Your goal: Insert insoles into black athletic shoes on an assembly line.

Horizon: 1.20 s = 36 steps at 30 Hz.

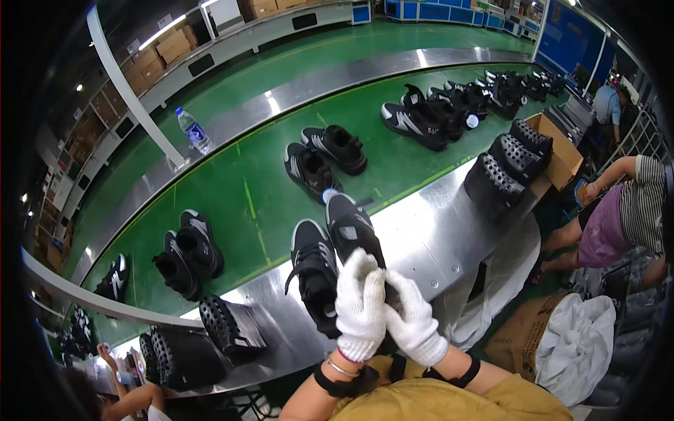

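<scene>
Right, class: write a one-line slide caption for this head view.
Two gloved hands, left hand and right hand, grip a black shoe beside a green conveyor belt.

White knit gloves, black wristbands, mustard-yellow top.

I see a water bottle [192, 130] upright by the belt | black shoe pairs [324, 158] ride the green conveyor [246, 203] | cardboard box [562, 156] sits far right

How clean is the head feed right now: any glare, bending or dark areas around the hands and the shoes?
Head view: strong fisheye bending, so the steel ledge and green belt curve, and the corners are black; bright ceiling-light glare streaks the steel strip beyond the belt. The gloved left hand and right hand are sharp on a black shoe; the black shoes' details merge in shadow.
</scene>
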Motion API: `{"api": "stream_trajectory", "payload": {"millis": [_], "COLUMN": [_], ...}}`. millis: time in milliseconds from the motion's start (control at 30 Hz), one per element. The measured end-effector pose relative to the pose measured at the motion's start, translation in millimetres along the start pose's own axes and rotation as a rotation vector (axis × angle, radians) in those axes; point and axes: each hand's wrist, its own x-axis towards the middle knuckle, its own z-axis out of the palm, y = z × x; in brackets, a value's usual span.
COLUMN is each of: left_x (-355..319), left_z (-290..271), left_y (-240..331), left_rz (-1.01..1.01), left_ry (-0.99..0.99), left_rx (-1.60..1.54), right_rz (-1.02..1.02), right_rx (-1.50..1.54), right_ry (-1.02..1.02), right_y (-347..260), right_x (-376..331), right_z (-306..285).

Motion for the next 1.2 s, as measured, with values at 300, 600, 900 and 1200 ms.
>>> {"api": "stream_trajectory", "payload": {"millis": [300, 600, 900, 1200], "left_x": [-19, -6, -15, 71], "left_z": [-17, -4, 12, -25], "left_y": [13, 71, 77, 55], "left_rz": [0.137, -0.580, -0.277, 0.070], "left_ry": [-0.017, -0.246, 0.228, 0.013], "left_rx": [-0.172, -0.346, -0.478, 0.494], "right_rz": [0.513, 0.505, 0.181, 0.162], "right_rx": [0.250, 0.922, 0.357, -0.131], "right_ry": [0.051, -0.075, -0.189, -0.106], "right_y": [-4, -15, -35, -59], "right_x": [6, 20, -27, 30], "right_z": [-42, -80, -60, -82]}}
